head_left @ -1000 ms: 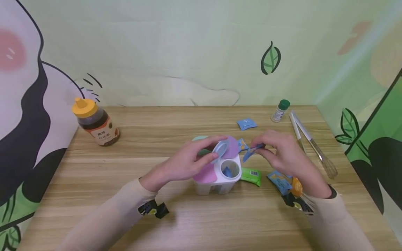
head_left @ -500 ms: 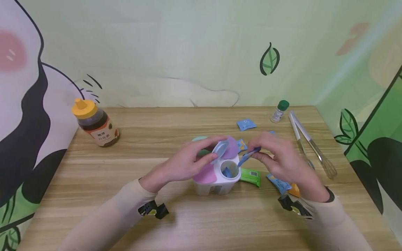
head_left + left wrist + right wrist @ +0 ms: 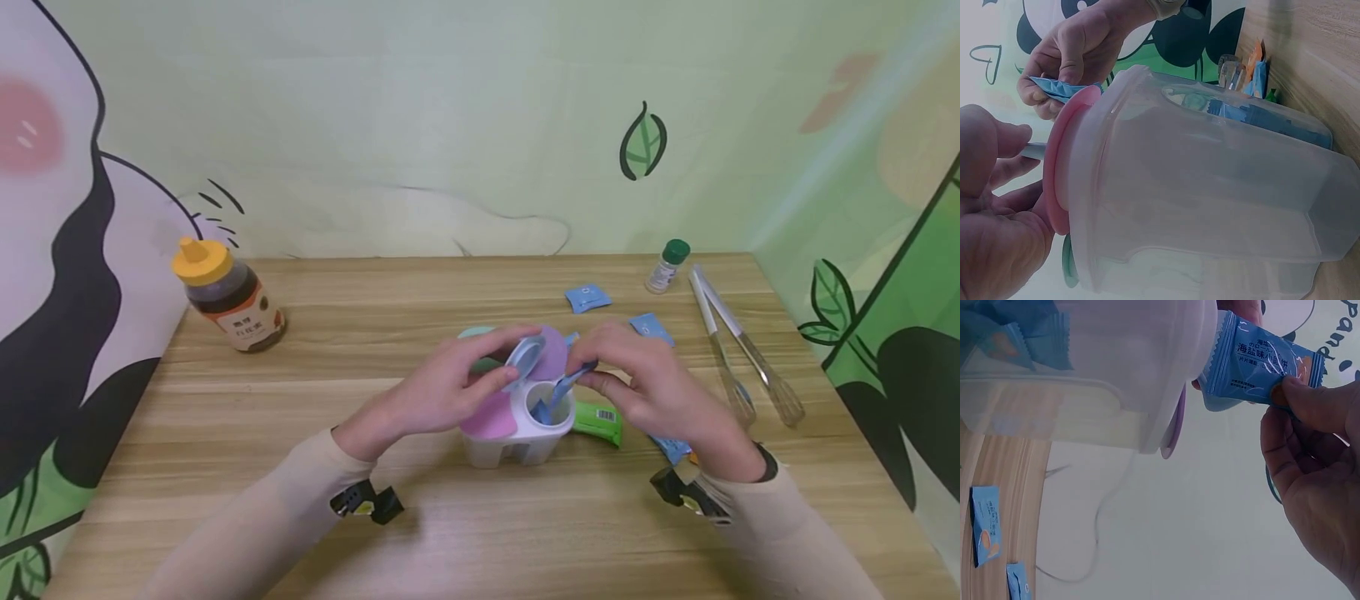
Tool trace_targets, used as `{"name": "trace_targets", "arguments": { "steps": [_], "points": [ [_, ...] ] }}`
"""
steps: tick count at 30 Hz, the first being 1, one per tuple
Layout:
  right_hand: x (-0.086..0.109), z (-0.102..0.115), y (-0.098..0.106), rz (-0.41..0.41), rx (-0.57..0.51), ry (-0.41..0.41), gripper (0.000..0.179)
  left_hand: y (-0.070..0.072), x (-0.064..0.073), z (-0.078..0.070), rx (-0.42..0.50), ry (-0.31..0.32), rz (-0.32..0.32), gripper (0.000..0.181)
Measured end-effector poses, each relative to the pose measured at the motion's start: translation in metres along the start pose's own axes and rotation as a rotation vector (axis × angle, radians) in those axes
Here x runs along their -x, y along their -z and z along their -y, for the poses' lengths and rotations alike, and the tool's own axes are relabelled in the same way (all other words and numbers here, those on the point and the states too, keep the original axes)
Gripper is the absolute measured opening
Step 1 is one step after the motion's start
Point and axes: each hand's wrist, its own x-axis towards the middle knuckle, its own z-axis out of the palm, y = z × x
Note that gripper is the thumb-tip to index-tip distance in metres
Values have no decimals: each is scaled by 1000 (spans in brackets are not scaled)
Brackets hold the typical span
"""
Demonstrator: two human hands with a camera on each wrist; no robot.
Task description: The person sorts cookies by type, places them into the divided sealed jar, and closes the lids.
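A white see-through storage box (image 3: 487,452) with round pastel lids stands mid-table. My left hand (image 3: 442,390) holds its light blue lid (image 3: 527,358) tilted up between thumb and fingers, baring a round opening. My right hand (image 3: 656,387) pinches a blue snack packet (image 3: 1257,359) by one end. The packet's far end dips into that opening. Through the wall, in the right wrist view, more blue packets (image 3: 1029,340) lie inside the box. The pink lid (image 3: 491,417) and purple lid (image 3: 551,354) lie flat; my left hand partly covers the green lid (image 3: 475,332).
Right of the box lie a green packet (image 3: 598,423) and several blue packets (image 3: 588,297), some partly behind my right hand. A green-capped jar (image 3: 665,268), a whisk (image 3: 783,398) and another wire-ended utensil (image 3: 708,310) lie farther right. A yellow-capped syrup bottle (image 3: 232,300) stands left.
My right hand has moved left and brought the blue packet from beside the box into the opening. My left hand has stayed still, holding the lid up.
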Motion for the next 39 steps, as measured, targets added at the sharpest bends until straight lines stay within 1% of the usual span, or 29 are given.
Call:
{"name": "trace_targets", "arguments": {
  "steps": [3, 5, 8, 12, 17, 21, 33, 39],
  "points": [
    [0, -1, -4, 4, -18, 24, 27, 0, 0, 0, 1, 3, 2, 47],
    [0, -2, -6, 9, -31, 32, 27, 0, 0, 0, -1, 6, 3, 47],
    [0, -4, -9, 24, -44, 25, 30, 0, 0, 0, -4, 8, 6, 47],
    [2, -6, -12, 38, -41, -8, 31, 0, 1, 0, -5, 6, 8, 47],
    [4, -10, -15, 52, -16, -23, 29, 1, 1, 0, -9, -5, 5, 47],
    [5, -14, -18, 74, 3, -14, 27, 1, 0, 0, -16, -14, 2, 47],
    [6, -16, -19, 95, 11, -20, 23, 1, 0, 1, -21, -10, 2, 47],
    [8, -17, -19, 117, 62, -48, 19, 0, 0, 0, -27, 8, 6, 47]
  ]
}}
